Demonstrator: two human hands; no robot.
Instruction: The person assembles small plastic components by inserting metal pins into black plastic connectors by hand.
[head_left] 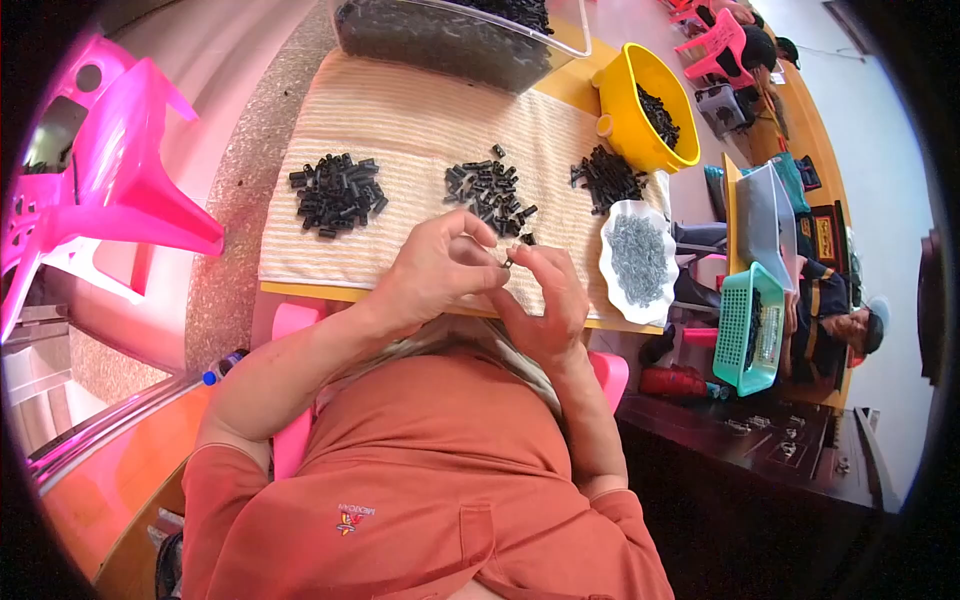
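Both hands meet over the near edge of a striped towel (420,110) on the table. My right hand (548,300) pinches a small black plastic part (508,262) between thumb and fingertips. Beside it, my left hand (430,272) is closed, thumb and fingers curled together; what it grips is hidden. Just beyond the hands lies a loose scatter of short black parts (490,190). A denser heap of black cylindrical pieces (338,195) is to the left, and a pile of slim black pieces (608,180) to the right. Small clear or metallic bits fill a white scalloped dish (610,275) by my right hand.
At the back stand a clear bin (430,45) of black parts and a yellow tub (620,90). Pink plastic chairs (130,170) are at left. On the right are a green basket (735,330), a dark table (720,450) and a seated person (825,320).
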